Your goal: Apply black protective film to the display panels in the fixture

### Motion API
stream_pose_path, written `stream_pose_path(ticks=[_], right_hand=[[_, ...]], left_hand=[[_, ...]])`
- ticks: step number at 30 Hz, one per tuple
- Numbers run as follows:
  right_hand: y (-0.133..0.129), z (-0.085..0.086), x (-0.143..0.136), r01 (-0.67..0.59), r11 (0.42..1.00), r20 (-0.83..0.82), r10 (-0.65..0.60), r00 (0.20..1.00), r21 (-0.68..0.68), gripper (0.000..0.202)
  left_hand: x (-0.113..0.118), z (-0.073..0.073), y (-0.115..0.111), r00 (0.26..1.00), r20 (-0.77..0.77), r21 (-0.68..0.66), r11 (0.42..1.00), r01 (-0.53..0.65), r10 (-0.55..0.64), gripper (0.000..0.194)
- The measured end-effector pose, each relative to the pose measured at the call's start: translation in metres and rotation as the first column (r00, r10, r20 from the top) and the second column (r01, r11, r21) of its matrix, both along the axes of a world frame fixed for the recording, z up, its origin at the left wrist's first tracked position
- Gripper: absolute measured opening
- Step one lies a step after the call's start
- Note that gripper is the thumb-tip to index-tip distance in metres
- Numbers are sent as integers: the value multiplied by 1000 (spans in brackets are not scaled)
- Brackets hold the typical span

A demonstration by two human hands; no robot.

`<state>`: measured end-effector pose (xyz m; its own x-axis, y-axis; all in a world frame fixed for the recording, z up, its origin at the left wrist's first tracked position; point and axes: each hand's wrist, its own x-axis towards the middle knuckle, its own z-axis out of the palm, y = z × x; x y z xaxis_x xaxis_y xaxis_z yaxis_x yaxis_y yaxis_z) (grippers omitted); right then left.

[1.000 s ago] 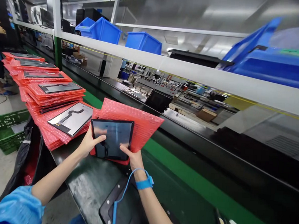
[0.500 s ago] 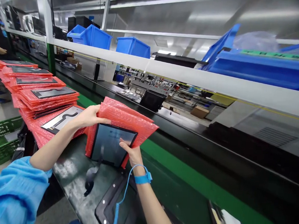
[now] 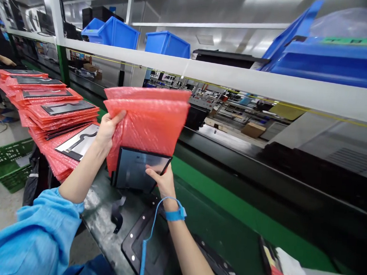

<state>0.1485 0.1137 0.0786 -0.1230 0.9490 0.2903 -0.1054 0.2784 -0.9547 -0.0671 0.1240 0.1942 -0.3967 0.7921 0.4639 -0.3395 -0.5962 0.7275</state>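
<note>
My left hand (image 3: 109, 126) pinches the left edge of red bubble-wrap sheets or bags (image 3: 149, 122), which stand upright in front of me. Against their lower part, a dark, glossy screen panel (image 3: 137, 172) is held by my right hand (image 3: 163, 180), its thumb across the panel's front and its fingers hidden behind. A blue strap with a coiled cord is round my right wrist. Below the panel, a dark flex strip (image 3: 116, 216) hangs over the bench. To the left, another panel with a black flex cable (image 3: 81, 141) lies on red wrap.
Several red-wrapped stacks (image 3: 57, 103) topped with panels run along the left. A black tray (image 3: 163, 249) lies on the bench (image 3: 99, 203). Blue bins (image 3: 168, 44) stand on the shelf. A green crate (image 3: 10, 165) is on the floor. A person's arm (image 3: 5, 60) shows at far left.
My left hand has moved up and pulled the red wrap higher above the panel. My right hand still holds the panel, nearly in place. The view has shifted slightly.
</note>
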Motion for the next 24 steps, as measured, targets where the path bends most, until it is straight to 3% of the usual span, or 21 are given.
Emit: stream_pose_path(ticks=[3, 7, 10, 13, 19, 22, 24], right_hand=[[4, 0, -4, -4, 1000, 5, 4, 1000, 15, 56], [7, 0, -7, 3, 1000, 13, -3, 1000, 18, 39], [7, 0, -10, -5, 1000, 18, 4, 1000, 11, 36], [5, 0, -17, -29, 1000, 25, 29, 999, 5, 35], [1, 1, -41, -55, 998, 25, 55, 998, 5, 30], [0, 1, -48, -56, 998, 12, 56, 998, -2, 38], [1, 1, -51, -51, 999, 3, 51, 999, -6, 46]], left_hand=[[-12, 3, -2, 1000, 4, 33, 999, -16, 16, 53], [-39, -4, -21, 944, -324, 8, 997, 72, -65, 62], [-47, -7, -31, 888, -458, -25, 999, 29, -38, 69], [-39, -10, -26, 922, -385, 5, 1000, -30, 30, 54], [-32, -16, -12, 967, -250, 42, 999, -32, 42, 32], [-40, -4, -16, 968, -244, 56, 997, -54, 66, 29], [-43, 14, -18, 975, -179, 83, 989, -118, 132, 32]])
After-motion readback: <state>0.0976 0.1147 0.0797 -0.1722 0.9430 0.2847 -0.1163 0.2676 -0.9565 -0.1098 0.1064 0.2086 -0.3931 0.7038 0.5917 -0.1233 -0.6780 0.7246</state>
